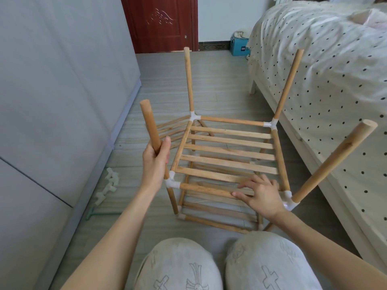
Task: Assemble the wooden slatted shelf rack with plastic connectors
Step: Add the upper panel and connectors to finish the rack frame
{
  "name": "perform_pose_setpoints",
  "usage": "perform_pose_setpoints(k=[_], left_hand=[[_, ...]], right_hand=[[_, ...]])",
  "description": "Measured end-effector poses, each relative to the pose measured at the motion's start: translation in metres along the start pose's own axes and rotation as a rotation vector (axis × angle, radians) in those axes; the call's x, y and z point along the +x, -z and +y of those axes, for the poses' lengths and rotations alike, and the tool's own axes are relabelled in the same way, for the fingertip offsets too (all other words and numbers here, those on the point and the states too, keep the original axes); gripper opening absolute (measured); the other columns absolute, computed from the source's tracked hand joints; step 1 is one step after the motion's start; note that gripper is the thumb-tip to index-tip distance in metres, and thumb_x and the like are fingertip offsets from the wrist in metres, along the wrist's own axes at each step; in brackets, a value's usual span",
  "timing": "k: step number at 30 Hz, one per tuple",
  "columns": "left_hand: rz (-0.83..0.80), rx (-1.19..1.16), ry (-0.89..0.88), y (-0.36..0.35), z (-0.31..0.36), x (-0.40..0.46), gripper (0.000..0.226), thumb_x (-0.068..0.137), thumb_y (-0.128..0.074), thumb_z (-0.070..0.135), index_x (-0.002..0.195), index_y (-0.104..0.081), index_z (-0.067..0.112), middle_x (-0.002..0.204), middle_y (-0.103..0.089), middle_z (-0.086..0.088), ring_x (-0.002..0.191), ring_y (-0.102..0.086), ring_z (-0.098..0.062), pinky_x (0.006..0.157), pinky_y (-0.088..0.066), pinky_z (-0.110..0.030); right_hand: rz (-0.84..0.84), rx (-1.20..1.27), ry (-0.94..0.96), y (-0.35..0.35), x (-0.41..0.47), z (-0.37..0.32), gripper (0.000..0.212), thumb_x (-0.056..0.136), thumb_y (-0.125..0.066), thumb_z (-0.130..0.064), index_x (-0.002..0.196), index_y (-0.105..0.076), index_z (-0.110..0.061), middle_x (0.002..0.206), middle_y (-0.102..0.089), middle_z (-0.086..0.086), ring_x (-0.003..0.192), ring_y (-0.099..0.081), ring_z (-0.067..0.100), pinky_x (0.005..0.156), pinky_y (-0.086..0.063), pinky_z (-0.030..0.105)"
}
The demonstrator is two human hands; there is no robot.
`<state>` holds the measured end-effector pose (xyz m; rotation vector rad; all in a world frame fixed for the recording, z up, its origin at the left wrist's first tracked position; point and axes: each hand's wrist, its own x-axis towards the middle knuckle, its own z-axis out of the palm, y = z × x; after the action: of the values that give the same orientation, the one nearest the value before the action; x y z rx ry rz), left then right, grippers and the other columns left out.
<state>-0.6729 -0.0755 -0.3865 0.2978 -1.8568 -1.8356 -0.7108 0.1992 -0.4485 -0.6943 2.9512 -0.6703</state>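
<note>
Half-built wooden rack (228, 158) on the floor at the frame's centre, both hands on it.

Head view: the left hand (156, 162), at 9 o'clock of the rack, clenches around the near-left dowel post (149, 126), which rises from a white plastic connector (172, 182). The right hand (261, 194), at 5 o'clock, rests with straight, relaxed fingers on the front rail (206, 189) and nearest slat, gripping nothing. Three more posts stand at the other corners, the near-right one (333, 160) leaning out toward the dotted bed (326, 65) that crowds the rack at 3 o'clock. A loose slatted panel (170, 130) lies at 10 o'clock, spare connectors (109, 185) at 8 o'clock beside the grey wardrobe (52, 91). A red door (161, 21) stands at 12 o'clock; the person's knees (219, 264) sit at 6.
</note>
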Motion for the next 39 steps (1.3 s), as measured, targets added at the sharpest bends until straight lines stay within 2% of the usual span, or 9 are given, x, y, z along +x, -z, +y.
perform_pose_setpoints(k=[4, 7, 9, 14, 18, 24, 29, 33, 39], left_hand=[[0.219, 0.028, -0.015, -0.017, -0.004, -0.003, 0.048, 0.094, -0.054, 0.033, 0.054, -0.029, 0.023, 0.041, -0.03, 0.013, 0.04, -0.029, -0.002, 0.043, -0.028, -0.018], [0.193, -0.012, 0.01, -0.017, -0.005, 0.005, 0.047, 0.096, -0.052, 0.024, 0.055, -0.029, 0.02, 0.038, -0.028, 0.012, 0.036, -0.026, -0.002, 0.039, -0.024, -0.017], [0.17, -0.023, -0.003, -0.015, -0.007, 0.008, 0.048, 0.097, -0.05, 0.02, 0.054, -0.029, 0.018, 0.037, -0.028, 0.012, 0.034, -0.026, -0.002, 0.038, -0.023, -0.015], [0.025, -0.032, 0.022, -0.014, -0.005, 0.013, 0.05, 0.095, -0.052, 0.015, 0.049, -0.033, 0.018, 0.039, -0.027, 0.012, 0.035, -0.023, -0.004, 0.039, -0.023, -0.016], [-0.108, -0.053, 0.044, -0.01, -0.002, 0.012, 0.054, 0.095, -0.051, 0.013, 0.043, -0.042, 0.023, 0.04, -0.027, 0.011, 0.037, -0.023, -0.006, 0.04, -0.023, -0.017], [0.224, 0.077, -0.026, -0.039, -0.012, 0.003, 0.043, 0.095, -0.052, 0.022, 0.056, -0.037, 0.009, 0.051, -0.032, -0.008, 0.049, -0.032, -0.022, 0.05, -0.029, -0.036], [-0.001, -0.006, 0.006, -0.03, -0.012, 0.006, 0.049, 0.094, -0.053, 0.014, 0.048, -0.036, 0.017, 0.041, -0.032, 0.008, 0.037, -0.029, -0.008, 0.042, -0.026, -0.018], [-0.147, -0.066, 0.082, -0.02, -0.006, 0.013, 0.057, 0.094, -0.052, 0.01, 0.041, -0.039, 0.025, 0.039, -0.029, 0.01, 0.035, -0.024, -0.007, 0.04, -0.023, -0.019], [0.163, 0.078, 0.0, -0.037, -0.009, -0.003, 0.047, 0.092, -0.053, 0.028, 0.051, -0.032, 0.018, 0.046, -0.031, -0.007, 0.045, -0.032, -0.022, 0.045, -0.028, -0.039]], right_hand=[[-0.071, -0.241, 0.212, -0.012, 0.02, -0.031, 0.064, 0.082, -0.047, -0.066, 0.136, -0.045, -0.032, 0.141, -0.043, 0.001, 0.134, -0.031, 0.021, 0.108, -0.017, 0.045], [-0.291, -0.372, 0.226, -0.036, 0.042, -0.056, 0.084, 0.078, -0.035, -0.077, 0.148, -0.009, -0.039, 0.158, -0.004, -0.002, 0.145, 0.001, 0.023, 0.113, 0.005, 0.057], [-0.313, -0.413, 0.22, -0.052, 0.051, -0.065, 0.079, 0.085, -0.037, -0.069, 0.148, -0.001, -0.037, 0.158, 0.001, 0.003, 0.145, -0.001, 0.03, 0.112, 0.003, 0.06], [-0.189, -0.439, 0.34, -0.063, 0.058, -0.057, 0.055, 0.095, -0.042, -0.036, 0.145, -0.019, -0.04, 0.154, -0.016, 0.01, 0.132, -0.029, 0.031, 0.105, -0.025, 0.047], [-0.24, -0.496, 0.405, -0.058, 0.066, -0.046, 0.055, 0.096, -0.038, -0.037, 0.146, -0.014, -0.041, 0.156, -0.012, 0.01, 0.137, -0.024, 0.029, 0.107, -0.023, 0.045], [-0.302, -0.536, 0.47, -0.047, 0.079, -0.029, 0.053, 0.097, -0.034, -0.041, 0.146, -0.013, -0.044, 0.158, -0.007, 0.009, 0.142, -0.015, 0.026, 0.11, -0.019, 0.045], [-0.317, -0.514, 0.48, -0.046, 0.085, -0.023, 0.049, 0.096, -0.03, -0.048, 0.144, -0.021, -0.045, 0.159, -0.006, 0.006, 0.144, -0.013, 0.024, 0.111, -0.019, 0.042], [-0.317, -0.514, 0.47, -0.046, 0.086, -0.024, 0.049, 0.096, -0.03, -0.049, 0.144, -0.021, -0.046, 0.159, -0.005, 0.006, 0.145, -0.012, 0.024, 0.111, -0.018, 0.042], [-0.288, -0.496, 0.435, -0.05, 0.078, -0.027, 0.048, 0.096, -0.028, -0.052, 0.142, -0.031, -0.041, 0.158, -0.01, 0.005, 0.144, -0.014, 0.023, 0.112, -0.016, 0.041]])
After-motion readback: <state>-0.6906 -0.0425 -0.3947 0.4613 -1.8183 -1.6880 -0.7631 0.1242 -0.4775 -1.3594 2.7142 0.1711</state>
